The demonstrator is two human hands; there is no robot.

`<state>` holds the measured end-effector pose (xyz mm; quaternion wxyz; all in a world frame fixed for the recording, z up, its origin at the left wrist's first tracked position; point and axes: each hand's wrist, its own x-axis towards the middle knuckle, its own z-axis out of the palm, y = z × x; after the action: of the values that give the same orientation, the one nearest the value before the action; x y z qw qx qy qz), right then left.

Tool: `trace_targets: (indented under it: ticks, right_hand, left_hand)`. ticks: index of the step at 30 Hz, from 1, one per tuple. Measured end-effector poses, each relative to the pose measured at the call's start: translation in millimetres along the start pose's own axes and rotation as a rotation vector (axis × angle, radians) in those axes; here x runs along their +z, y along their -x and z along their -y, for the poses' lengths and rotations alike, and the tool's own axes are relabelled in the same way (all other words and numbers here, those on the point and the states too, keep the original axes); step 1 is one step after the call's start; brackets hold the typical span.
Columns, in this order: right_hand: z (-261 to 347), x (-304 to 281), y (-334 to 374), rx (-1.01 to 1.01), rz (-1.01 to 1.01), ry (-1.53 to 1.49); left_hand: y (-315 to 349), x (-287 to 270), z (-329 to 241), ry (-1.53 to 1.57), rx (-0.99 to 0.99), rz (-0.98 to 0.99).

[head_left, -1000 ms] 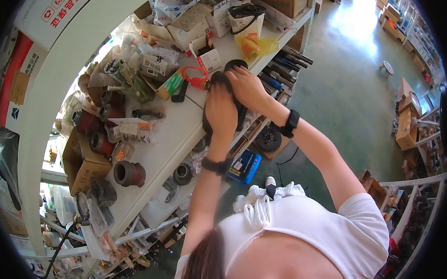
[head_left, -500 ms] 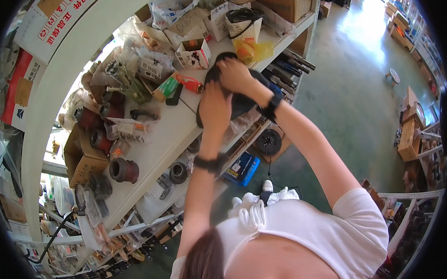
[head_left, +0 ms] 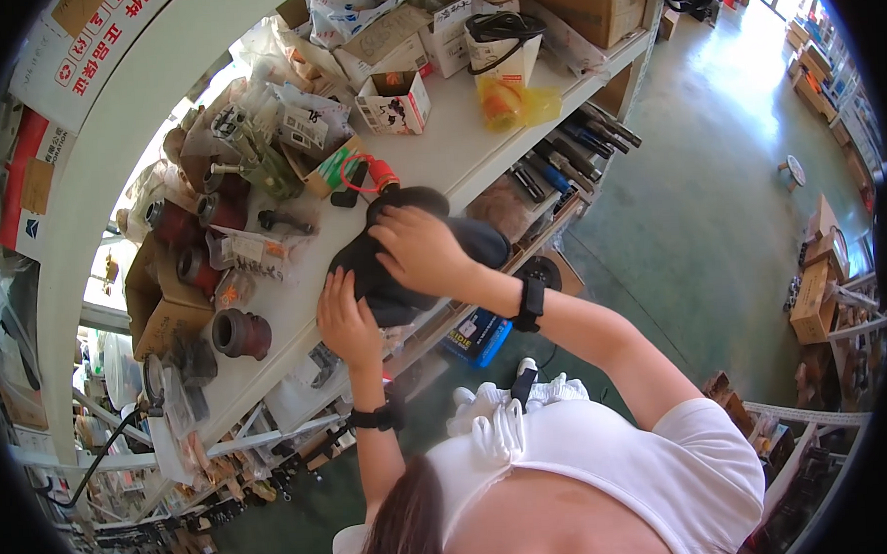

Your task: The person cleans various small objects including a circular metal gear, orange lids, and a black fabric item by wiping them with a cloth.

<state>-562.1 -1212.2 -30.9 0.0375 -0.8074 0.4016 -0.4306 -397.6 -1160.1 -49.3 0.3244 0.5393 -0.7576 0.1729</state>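
Note:
A black, soft-looking, rounded piece (head_left: 473, 238) lies along the front edge of the white shelf (head_left: 449, 168), with one part overhanging it. Its exact kind is unclear. My right hand (head_left: 425, 253) grips it from above with bent fingers. At its left end my left hand (head_left: 349, 323) has hold of it, fingers over the top and thumb beside them. Just beyond it sit a red fitting with a looped cord (head_left: 384, 177) and a small black part (head_left: 350, 185). Both hands hide much of the black piece's middle.
Dark red ringed parts (head_left: 242, 334) and a cardboard box (head_left: 168, 309) stand at left. An open white box (head_left: 393, 104), a yellow bag (head_left: 515, 104) and bagged parts crowd the back. Below are dark rods (head_left: 581, 142) and a blue box (head_left: 480, 337).
Both hands and the black piece have moved left and nearer to me along the shelf. The black piece has turned, and more of the shelf near the yellow bag shows.

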Motion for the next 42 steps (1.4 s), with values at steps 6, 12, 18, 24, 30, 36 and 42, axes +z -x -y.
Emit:
trace_targets:
  ticks: [6,12,18,24,30,36,42]
  right_hand:
    - [14,34,-18,-0.107,0.029,-0.078]
    - [2,21,-16,-0.125,0.018,-0.096]
    - [-13,-5,12,0.089,-0.052,0.062]
    - [-33,-27,13,0.078,-0.154,0.177]
    - [-19,-18,17,0.146,-0.194,0.137]
    - [32,20,21,0.128,-0.211,0.117]
    - [96,56,17,0.044,-0.206,0.125]
  left_hand:
    - [-8,2,-1,-0.069,-0.143,-0.115]
    - [-22,13,-15,0.014,-0.112,-0.058]
    - [-39,39,-38,0.153,0.034,-0.059]
    - [-66,51,-54,0.266,0.101,0.023]
    - [-41,36,-23,0.283,0.218,0.048]
    - [5,-9,27,0.187,0.121,-0.097]
    - [34,-31,65,0.228,0.038,-0.127]
